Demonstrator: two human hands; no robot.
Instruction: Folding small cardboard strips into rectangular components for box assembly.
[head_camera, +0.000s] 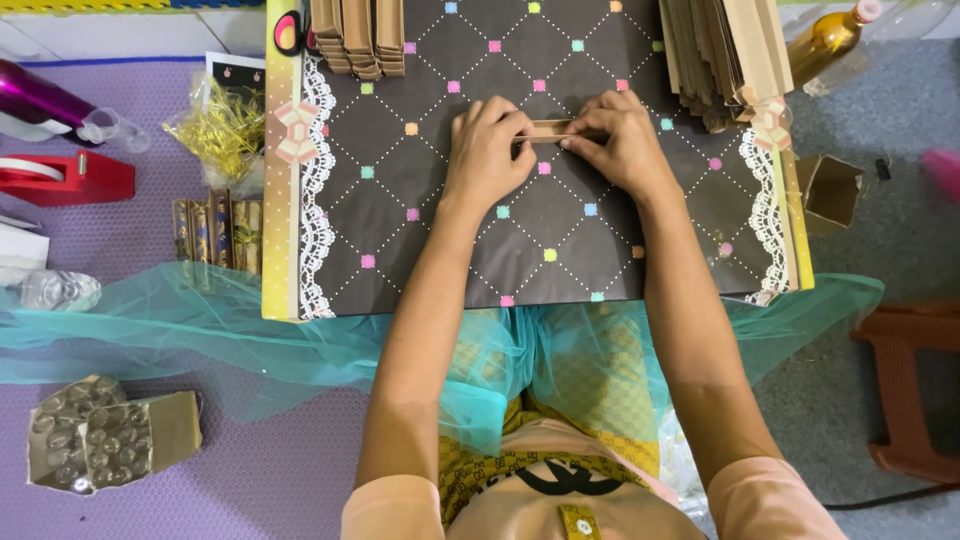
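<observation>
Two small brown boxes (112, 440) full of clear beads.

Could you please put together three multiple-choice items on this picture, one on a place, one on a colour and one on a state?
1. Where does the red tape dispenser lie?
A. on the purple mat left of the patterned board
B. on the board
C. beside the brown stool

2. What colour is the net fabric under the board's near edge?
A. red
B. turquoise
C. black

3. How is the folded brown paper strip held?
A. by the left hand alone
B. lying untouched
C. pressed by the left hand and right hand together

Answers: 1 A, it sits at the far left on the mat; 2 B, the mesh shows blue-green; 3 C, both hands' fingertips meet on it.
</observation>
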